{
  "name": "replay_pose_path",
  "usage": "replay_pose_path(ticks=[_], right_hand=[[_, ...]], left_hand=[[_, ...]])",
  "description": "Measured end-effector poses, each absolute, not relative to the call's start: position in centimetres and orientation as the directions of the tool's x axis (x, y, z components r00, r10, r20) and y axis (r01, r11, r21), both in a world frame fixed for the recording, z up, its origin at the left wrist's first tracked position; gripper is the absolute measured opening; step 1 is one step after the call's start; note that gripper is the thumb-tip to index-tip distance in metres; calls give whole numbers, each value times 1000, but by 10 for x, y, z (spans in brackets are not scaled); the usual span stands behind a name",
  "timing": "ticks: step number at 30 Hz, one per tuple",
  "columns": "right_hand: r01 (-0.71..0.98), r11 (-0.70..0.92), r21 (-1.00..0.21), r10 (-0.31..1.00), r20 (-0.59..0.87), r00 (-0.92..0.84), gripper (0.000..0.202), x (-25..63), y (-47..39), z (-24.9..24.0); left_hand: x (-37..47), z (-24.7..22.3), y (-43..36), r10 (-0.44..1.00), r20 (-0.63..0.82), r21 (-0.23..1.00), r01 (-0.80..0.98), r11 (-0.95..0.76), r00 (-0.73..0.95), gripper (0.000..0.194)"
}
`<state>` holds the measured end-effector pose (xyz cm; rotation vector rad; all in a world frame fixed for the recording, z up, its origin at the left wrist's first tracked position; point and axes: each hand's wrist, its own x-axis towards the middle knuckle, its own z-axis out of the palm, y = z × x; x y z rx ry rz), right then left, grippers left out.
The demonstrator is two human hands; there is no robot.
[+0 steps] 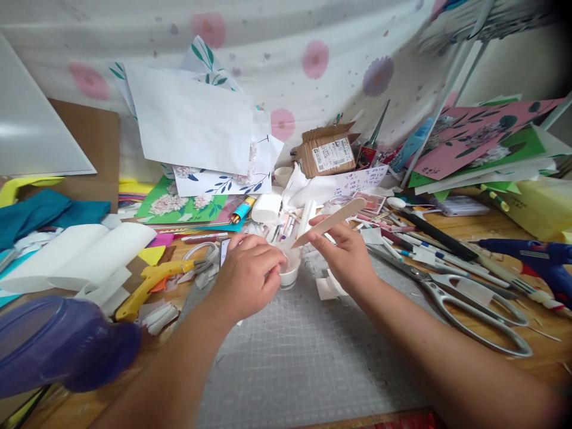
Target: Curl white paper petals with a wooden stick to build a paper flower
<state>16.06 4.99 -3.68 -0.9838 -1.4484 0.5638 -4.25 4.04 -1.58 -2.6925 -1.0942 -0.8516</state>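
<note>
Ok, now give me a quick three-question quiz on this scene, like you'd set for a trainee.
1. Open: What does the right hand hold?
2. True or false: The large scissors lie on the right side of the scene.
3. Multiple choice: What colour is the small cup at the left hand's fingers? a) blue b) red c) white

Key:
1. A flat tan stick.
2. True.
3. c

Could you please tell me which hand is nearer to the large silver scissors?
Right: the right hand, holding a flat tan stick, is to the left of the scissors; the left hand is farther left, at the white cup.
</note>
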Motion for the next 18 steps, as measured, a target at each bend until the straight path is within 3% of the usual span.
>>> replay_pose_path(ticks=[3, 8, 18], right_hand=[[162, 511, -844, 839, 531, 116, 12, 161, 50, -39], [70, 510, -858, 850, 514, 114, 11, 163, 50, -41], [-26, 572, -820, 797, 548, 255, 10, 180, 59, -41]], left_hand=[[-45, -13, 38, 647, 453, 170, 652, -738, 614, 20], [-44, -12, 38, 668, 396, 185, 658, -730, 630, 20], [-49, -24, 52, 641, 686, 308, 660, -685, 344, 16]])
